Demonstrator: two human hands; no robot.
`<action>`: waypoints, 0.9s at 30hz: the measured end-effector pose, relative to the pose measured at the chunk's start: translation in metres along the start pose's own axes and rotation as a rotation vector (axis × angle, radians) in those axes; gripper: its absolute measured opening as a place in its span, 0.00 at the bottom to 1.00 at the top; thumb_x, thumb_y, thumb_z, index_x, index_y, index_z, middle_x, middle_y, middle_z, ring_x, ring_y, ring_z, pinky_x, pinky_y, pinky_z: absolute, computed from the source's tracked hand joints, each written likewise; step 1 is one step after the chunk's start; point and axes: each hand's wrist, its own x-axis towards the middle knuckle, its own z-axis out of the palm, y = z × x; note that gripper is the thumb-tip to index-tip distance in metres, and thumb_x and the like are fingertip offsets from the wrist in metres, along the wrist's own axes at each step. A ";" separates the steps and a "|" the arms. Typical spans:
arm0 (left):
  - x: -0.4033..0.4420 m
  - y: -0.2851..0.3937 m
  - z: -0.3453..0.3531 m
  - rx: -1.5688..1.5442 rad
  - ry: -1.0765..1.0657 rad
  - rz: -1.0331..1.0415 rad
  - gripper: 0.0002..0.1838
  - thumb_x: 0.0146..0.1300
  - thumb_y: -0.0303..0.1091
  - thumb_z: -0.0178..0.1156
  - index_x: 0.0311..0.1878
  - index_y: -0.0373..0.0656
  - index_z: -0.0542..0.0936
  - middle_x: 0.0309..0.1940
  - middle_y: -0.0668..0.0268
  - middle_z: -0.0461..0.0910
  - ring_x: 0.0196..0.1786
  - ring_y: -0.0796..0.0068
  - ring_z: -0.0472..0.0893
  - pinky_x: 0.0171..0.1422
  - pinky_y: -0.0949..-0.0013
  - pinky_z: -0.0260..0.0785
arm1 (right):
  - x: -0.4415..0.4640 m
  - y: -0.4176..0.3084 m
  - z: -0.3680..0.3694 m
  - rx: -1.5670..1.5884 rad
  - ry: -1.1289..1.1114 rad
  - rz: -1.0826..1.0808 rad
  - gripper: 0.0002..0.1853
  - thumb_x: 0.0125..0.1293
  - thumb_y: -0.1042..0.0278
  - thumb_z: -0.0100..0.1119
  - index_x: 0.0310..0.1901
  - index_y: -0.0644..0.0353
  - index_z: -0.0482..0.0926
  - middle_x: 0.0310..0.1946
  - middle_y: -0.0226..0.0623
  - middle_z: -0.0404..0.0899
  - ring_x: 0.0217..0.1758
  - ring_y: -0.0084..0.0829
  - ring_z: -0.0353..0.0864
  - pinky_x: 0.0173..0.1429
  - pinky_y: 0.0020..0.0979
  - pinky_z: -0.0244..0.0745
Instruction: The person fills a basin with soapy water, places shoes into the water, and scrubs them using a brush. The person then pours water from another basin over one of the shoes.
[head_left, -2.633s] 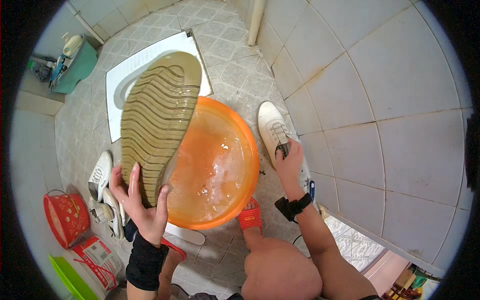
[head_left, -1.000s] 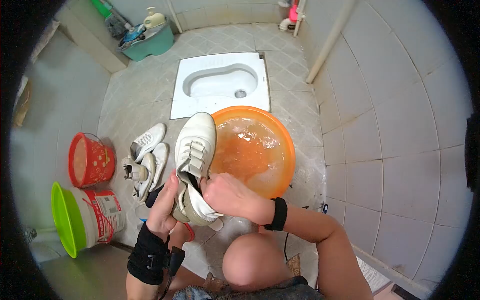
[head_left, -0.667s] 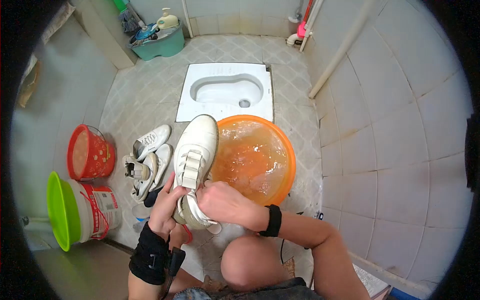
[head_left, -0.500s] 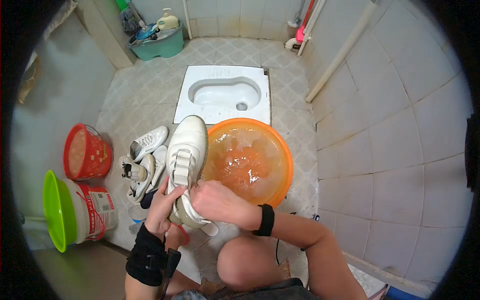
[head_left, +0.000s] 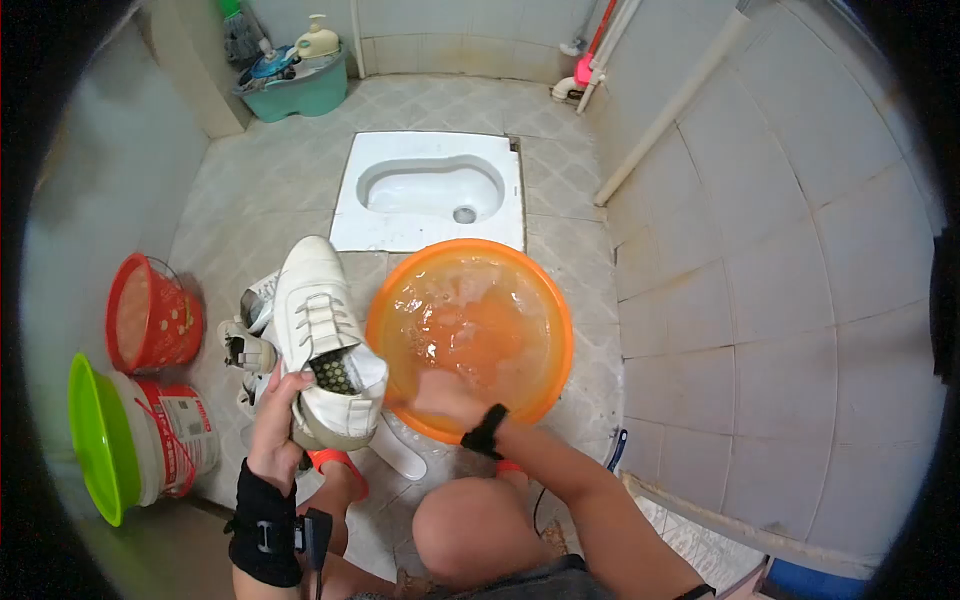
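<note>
A white sneaker (head_left: 322, 325) is held toe-up in my left hand (head_left: 275, 420), which grips its side near the heel with the thumb at the opening. A dark patterned lining shows inside the shoe. My right hand (head_left: 435, 397) is over the near left rim of the orange basin (head_left: 562, 365), at the cloudy water; it is blurred and its fingers cannot be made out. On the floor below the sneaker lies a white insole (head_left: 402, 455). Behind the held sneaker, partly hidden, are more white shoes (head_left: 247, 347).
At the left stand a red bucket (head_left: 165, 325) and a white bucket (head_left: 190, 425) with a green basin (head_left: 95, 440) against it. A squat toilet (head_left: 345, 215) is set in the floor ahead. A teal tub (head_left: 310, 95) with bottles sits at the back left; a tiled wall runs along the right.
My right hand has left the sneaker and moved right to the basin. The sneaker has shifted left and turned, so its opening now shows. The camera view has shifted slightly.
</note>
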 end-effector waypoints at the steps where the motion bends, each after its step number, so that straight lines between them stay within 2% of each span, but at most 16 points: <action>1: -0.001 0.001 0.002 -0.011 -0.010 -0.007 0.30 0.50 0.27 0.51 0.61 0.41 0.61 0.50 0.64 0.70 0.50 0.71 0.72 0.56 0.69 0.63 | 0.002 0.005 0.015 -0.096 -0.060 -0.053 0.30 0.41 0.43 0.63 0.33 0.67 0.77 0.26 0.51 0.77 0.31 0.44 0.78 0.37 0.37 0.73; 2: -0.008 0.003 0.007 -0.016 0.023 -0.015 0.29 0.51 0.28 0.51 0.60 0.41 0.61 0.50 0.63 0.70 0.51 0.70 0.72 0.56 0.69 0.64 | 0.004 0.008 0.033 -0.193 -0.124 -0.108 0.29 0.36 0.43 0.64 0.27 0.67 0.78 0.23 0.51 0.76 0.29 0.45 0.77 0.35 0.39 0.72; 4: -0.013 0.005 0.009 -0.022 0.042 -0.015 0.29 0.51 0.29 0.51 0.60 0.41 0.61 0.50 0.63 0.70 0.51 0.70 0.72 0.56 0.69 0.64 | 0.016 0.032 0.088 -0.125 0.074 -0.120 0.19 0.38 0.53 0.62 0.19 0.65 0.77 0.21 0.50 0.76 0.27 0.48 0.77 0.34 0.41 0.72; 5: -0.015 0.004 0.008 -0.027 0.069 -0.010 0.28 0.51 0.29 0.51 0.59 0.40 0.62 0.50 0.63 0.70 0.50 0.70 0.72 0.56 0.69 0.64 | 0.026 0.039 0.110 -0.127 0.074 -0.116 0.19 0.38 0.53 0.62 0.19 0.65 0.77 0.21 0.50 0.76 0.27 0.48 0.77 0.34 0.41 0.72; 7: -0.015 0.002 0.001 -0.026 0.068 -0.025 0.28 0.52 0.29 0.51 0.59 0.41 0.62 0.49 0.63 0.71 0.50 0.70 0.72 0.55 0.69 0.64 | 0.027 0.030 0.114 -0.071 0.195 -0.129 0.11 0.40 0.63 0.57 0.18 0.64 0.76 0.21 0.51 0.75 0.26 0.48 0.77 0.33 0.42 0.72; 8: -0.018 0.003 0.002 -0.008 0.059 -0.011 0.27 0.52 0.29 0.51 0.59 0.41 0.63 0.49 0.64 0.71 0.50 0.71 0.72 0.55 0.69 0.64 | 0.024 0.030 0.114 -0.143 0.135 -0.094 0.06 0.40 0.71 0.53 0.21 0.63 0.76 0.23 0.51 0.76 0.28 0.48 0.77 0.33 0.42 0.72; 11: -0.023 0.003 0.001 -0.006 0.049 0.007 0.26 0.51 0.29 0.51 0.57 0.41 0.64 0.48 0.64 0.72 0.50 0.71 0.72 0.54 0.69 0.64 | 0.013 0.021 0.104 -0.135 0.121 -0.008 0.08 0.41 0.71 0.53 0.25 0.63 0.76 0.24 0.51 0.76 0.29 0.48 0.77 0.33 0.42 0.72; 17: -0.024 0.003 -0.008 -0.021 0.062 -0.009 0.29 0.50 0.28 0.52 0.59 0.40 0.63 0.50 0.66 0.71 0.50 0.72 0.71 0.56 0.71 0.62 | 0.002 0.008 0.083 -0.143 0.151 0.030 0.09 0.44 0.71 0.51 0.29 0.63 0.76 0.24 0.50 0.77 0.30 0.48 0.78 0.33 0.43 0.72; 19: -0.027 0.005 0.000 -0.018 -0.009 0.076 0.30 0.50 0.28 0.52 0.61 0.40 0.61 0.51 0.66 0.70 0.51 0.73 0.71 0.56 0.72 0.61 | -0.001 0.005 0.076 -0.152 0.173 0.024 0.09 0.45 0.71 0.51 0.29 0.63 0.76 0.25 0.50 0.77 0.30 0.48 0.78 0.34 0.43 0.72; 27: -0.025 0.003 -0.005 -0.063 -0.008 0.039 0.30 0.51 0.27 0.51 0.61 0.40 0.61 0.52 0.66 0.70 0.52 0.73 0.70 0.57 0.72 0.60 | -0.018 -0.014 0.015 -0.186 0.269 0.033 0.10 0.42 0.68 0.55 0.27 0.64 0.77 0.25 0.49 0.77 0.31 0.46 0.78 0.36 0.43 0.72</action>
